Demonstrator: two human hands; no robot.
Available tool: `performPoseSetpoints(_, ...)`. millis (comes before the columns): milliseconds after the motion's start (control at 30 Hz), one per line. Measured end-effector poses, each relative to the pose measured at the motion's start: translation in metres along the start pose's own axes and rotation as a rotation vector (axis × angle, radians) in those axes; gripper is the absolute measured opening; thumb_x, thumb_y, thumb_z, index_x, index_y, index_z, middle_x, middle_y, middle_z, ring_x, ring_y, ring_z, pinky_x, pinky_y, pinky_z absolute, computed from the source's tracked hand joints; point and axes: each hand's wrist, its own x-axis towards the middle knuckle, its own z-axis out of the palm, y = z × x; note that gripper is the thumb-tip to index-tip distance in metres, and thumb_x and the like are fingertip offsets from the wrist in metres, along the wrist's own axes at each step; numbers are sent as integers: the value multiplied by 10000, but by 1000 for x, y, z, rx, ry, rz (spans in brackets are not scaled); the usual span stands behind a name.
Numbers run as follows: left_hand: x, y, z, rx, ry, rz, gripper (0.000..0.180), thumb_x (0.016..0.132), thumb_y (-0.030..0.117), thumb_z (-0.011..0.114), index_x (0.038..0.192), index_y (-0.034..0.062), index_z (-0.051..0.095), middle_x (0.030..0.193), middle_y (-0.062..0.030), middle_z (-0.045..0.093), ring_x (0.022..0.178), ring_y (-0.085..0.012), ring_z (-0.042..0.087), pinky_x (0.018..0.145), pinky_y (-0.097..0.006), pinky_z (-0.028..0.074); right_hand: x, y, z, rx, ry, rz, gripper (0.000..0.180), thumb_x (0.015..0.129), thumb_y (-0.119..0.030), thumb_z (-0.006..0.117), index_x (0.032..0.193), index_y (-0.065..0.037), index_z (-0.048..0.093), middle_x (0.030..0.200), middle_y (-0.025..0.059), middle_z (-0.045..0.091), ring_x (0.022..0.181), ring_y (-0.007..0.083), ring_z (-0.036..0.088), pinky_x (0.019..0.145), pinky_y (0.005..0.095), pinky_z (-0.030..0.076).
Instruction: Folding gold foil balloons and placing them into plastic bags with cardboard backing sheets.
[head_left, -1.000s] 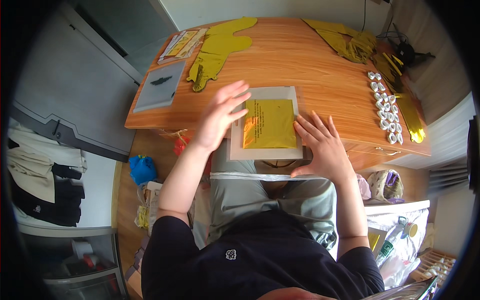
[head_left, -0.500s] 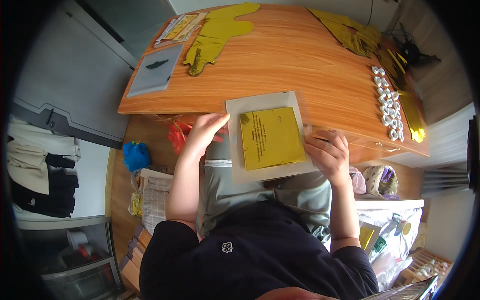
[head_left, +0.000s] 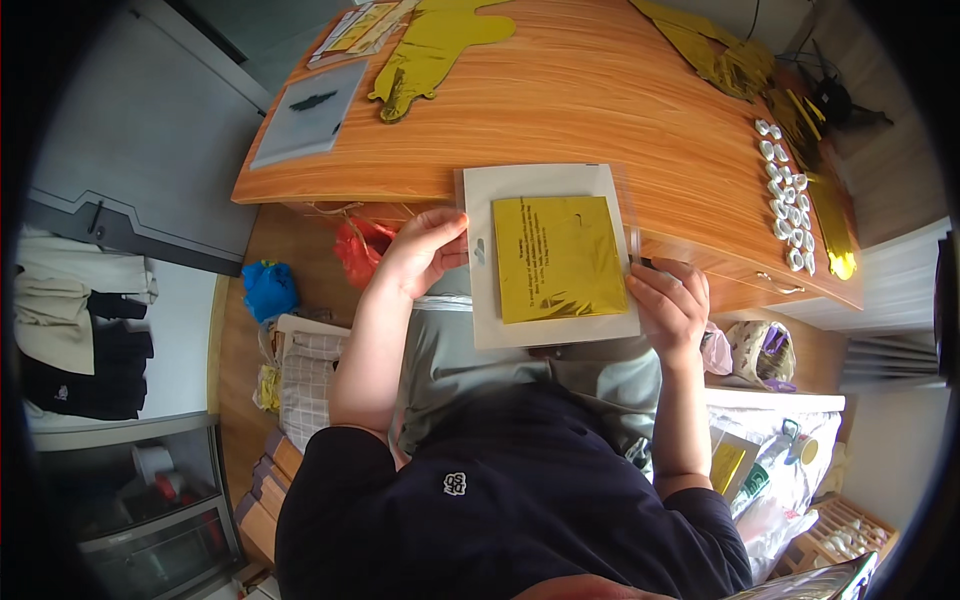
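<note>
A clear plastic bag with a pale card (head_left: 482, 295) inside is held up in front of me, over my lap and near the table's front edge. On the card lies a folded square of gold foil (head_left: 585, 255) with dark printing on its left part. My left hand (head_left: 425, 250) pinches the bag's left edge, near a hang hole. At the right edge, my right hand (head_left: 672, 305) grips the bag with fingers bent. Something small and dark shows at its fingertips; I cannot make out what.
On the wooden table (head_left: 560, 110) lie a flat gold foil balloon (head_left: 435, 45), a clear sleeve (head_left: 310, 115), crumpled gold foil (head_left: 730, 70) and rows of small white rings (head_left: 785, 195). A red bag (head_left: 360, 250) hangs below the front edge; a blue bag (head_left: 270, 290) is at the left.
The bag has turned a little more upright and shifted slightly right and up, both hands still on its edges. The table sits higher in view.
</note>
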Motion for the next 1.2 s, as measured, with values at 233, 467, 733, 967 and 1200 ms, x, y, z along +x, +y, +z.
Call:
performPoseSetpoints(233,-4,-6,28,5,31,61,280,990,311,650,1179,106,665,1044,-29,720,940,-118,692,780,-300,585,-4,-1,5,-25,11,35,256,679,-111,731,935,-111,744,1007,35,739,944,254,674,794,380,505)
performPoseSetpoints(467,-27,-4,46,23,-23,34,547,997,181,611,1487,98,382,1205,-93,669,1007,-154,684,831,-329,563,-5,-5,7,-45,12,34,272,679,-74,735,949,-105,741,1025,44,736,955,253,674,801,381,508)
performPoseSetpoints(733,-37,-2,79,-138,-82,99,681,967,44,570,1558,94,236,1298,-109,610,1165,-190,626,966,-370,541,-15,-12,21,121,25,167,305,681,60,753,970,-38,731,1084,105,740,1011,313,676,867,386,525)
performPoseSetpoints(967,-39,-2,62,15,-130,-42,622,956,103,584,1512,11,321,1380,-120,559,1240,-228,582,1023,-373,492,-22,-18,17,209,6,238,487,651,111,716,1109,-51,688,1186,126,713,1101,348,641,962,450,490)
performPoseSetpoints(1200,-17,-6,54,-211,-290,-164,474,964,176,570,1388,-19,485,1277,-112,637,1157,-220,632,959,-375,529,-19,-23,22,251,102,369,388,680,-16,751,1060,-16,671,1178,154,690,1105,369,615,950,459,484)
